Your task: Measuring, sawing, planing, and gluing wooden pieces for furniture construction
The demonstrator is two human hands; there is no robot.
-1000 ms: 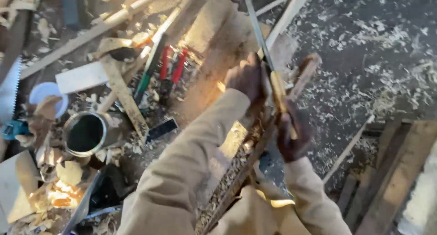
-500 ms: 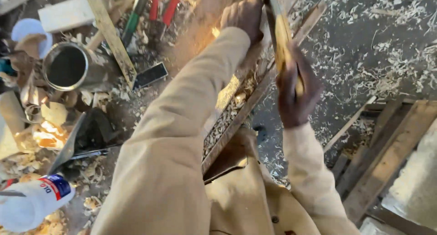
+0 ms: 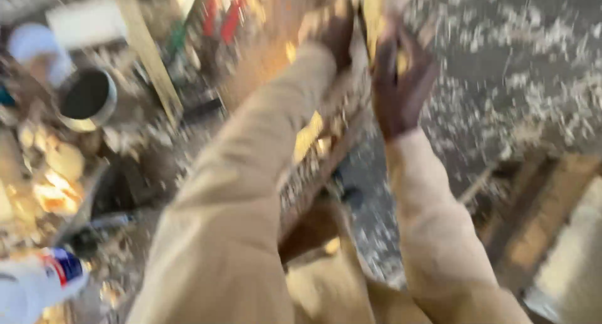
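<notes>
Right hand [image 3: 401,79]: grip wrapped around a yellowish strip-shaped tool [image 3: 374,13], likely a saw blade or its handle; motion blur hides its exact shape.
Left hand [image 3: 335,32]: lies on the long rough wooden plank [image 3: 313,173], just left of the yellowish tool; whether its grip is spread or curled cannot be told through the blur.
Plank: runs diagonally from the lower middle up toward the top of the view, passing between the two beige sleeves; its near end sits just above the person's body.
Yellowish tool: stands at the top edge of the view, between the two hands and touching the plank's far end.
Sleeves: the left beige sleeve [image 3: 238,192] fills the centre; the right beige sleeve [image 3: 433,217] rises beside it.
Left side: a round dark-mouthed metal tin [image 3: 88,98] sits among wood scraps, with a pale thin wooden slat [image 3: 147,51] leaning just right of it.
Top: red-handled tools [image 3: 222,16] lie near the slat, well apart from the tin.
Bottom left corner: a white plastic bottle with a red and blue band [image 3: 37,280].
Ground: grey floor scattered with pale wood shavings [image 3: 514,67] on the right.
</notes>
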